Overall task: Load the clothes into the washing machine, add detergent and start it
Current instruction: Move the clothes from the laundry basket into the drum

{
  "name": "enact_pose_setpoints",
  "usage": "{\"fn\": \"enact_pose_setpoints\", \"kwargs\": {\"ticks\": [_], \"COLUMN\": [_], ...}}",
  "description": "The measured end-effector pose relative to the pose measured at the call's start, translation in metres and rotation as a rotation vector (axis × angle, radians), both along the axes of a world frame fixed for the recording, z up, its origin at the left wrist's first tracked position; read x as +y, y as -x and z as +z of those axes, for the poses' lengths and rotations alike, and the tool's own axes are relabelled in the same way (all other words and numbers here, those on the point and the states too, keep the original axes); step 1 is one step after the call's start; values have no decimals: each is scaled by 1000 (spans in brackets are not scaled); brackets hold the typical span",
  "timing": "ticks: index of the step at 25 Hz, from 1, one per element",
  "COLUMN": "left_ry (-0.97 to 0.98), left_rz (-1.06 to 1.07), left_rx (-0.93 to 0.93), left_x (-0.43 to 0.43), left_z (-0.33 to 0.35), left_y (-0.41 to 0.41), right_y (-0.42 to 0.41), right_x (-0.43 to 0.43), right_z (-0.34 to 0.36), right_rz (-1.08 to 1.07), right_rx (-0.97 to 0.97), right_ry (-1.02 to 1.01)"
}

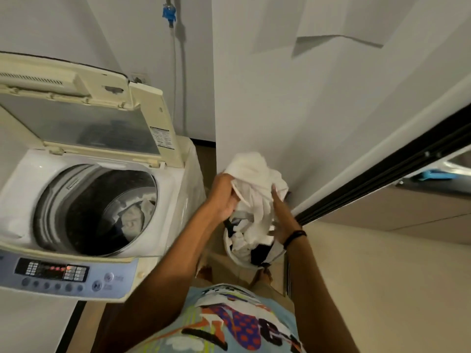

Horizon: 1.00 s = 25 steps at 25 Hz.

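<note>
A top-loading washing machine stands at the left with its lid raised. Its drum holds a few pale clothes at the bottom. To the right, on the floor, a white laundry basket is full of white and dark clothes. Over the basket both hands grip a white garment that is lifted partly out. My left hand clutches its left edge. My right hand, with a dark band on the wrist, holds its right side.
The control panel with lit red digits and round buttons faces me at the machine's front. A grey hose with a blue tap hangs on the back wall. A white wall stands behind the basket and a dark sliding-door track runs at the right.
</note>
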<state>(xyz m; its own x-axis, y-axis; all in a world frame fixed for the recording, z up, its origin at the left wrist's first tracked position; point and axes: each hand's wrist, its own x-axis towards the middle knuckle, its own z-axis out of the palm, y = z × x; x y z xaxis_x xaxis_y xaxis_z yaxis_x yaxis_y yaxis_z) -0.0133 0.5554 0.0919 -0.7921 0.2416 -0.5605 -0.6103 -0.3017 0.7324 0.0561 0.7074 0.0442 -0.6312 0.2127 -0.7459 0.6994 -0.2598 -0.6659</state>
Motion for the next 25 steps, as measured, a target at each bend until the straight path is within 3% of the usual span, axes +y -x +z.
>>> {"fn": "enact_pose_setpoints", "kwargs": {"ticks": [2,4,5,7,8,10,13,16,21,25], "left_ry": [-140,-138,-17,355,492,538,334,309,416,772], "left_rz": [36,72,78,91,89,77,197,383,565,439], "left_rx": [5,44,111,251,276,155,-59,-19,-65,-183], "left_x": [-19,-43,-56,-90,-111,-159,-224,-283,-351,-366], "left_z": [27,39,40,33,32,24,10,8,-5,-23], "left_y": [-1,-2,-3,-6,-12,-23,-36,-33,-18,-25], "right_y": [2,16,20,32,41,58,78,97,120,126], "right_x": [-24,-49,-58,-78,-89,-119,-172,-236,-318,-338], "right_z": [6,26,24,28,27,35,57,62,53,15], "right_rz": [58,-18,-68,-155,-153,-25,173,275,408,614], "right_rx": [22,142,185,199,232,318,423,452,338,107], "right_ry": [338,558,718,787,777,696,503,434,461,160]}}
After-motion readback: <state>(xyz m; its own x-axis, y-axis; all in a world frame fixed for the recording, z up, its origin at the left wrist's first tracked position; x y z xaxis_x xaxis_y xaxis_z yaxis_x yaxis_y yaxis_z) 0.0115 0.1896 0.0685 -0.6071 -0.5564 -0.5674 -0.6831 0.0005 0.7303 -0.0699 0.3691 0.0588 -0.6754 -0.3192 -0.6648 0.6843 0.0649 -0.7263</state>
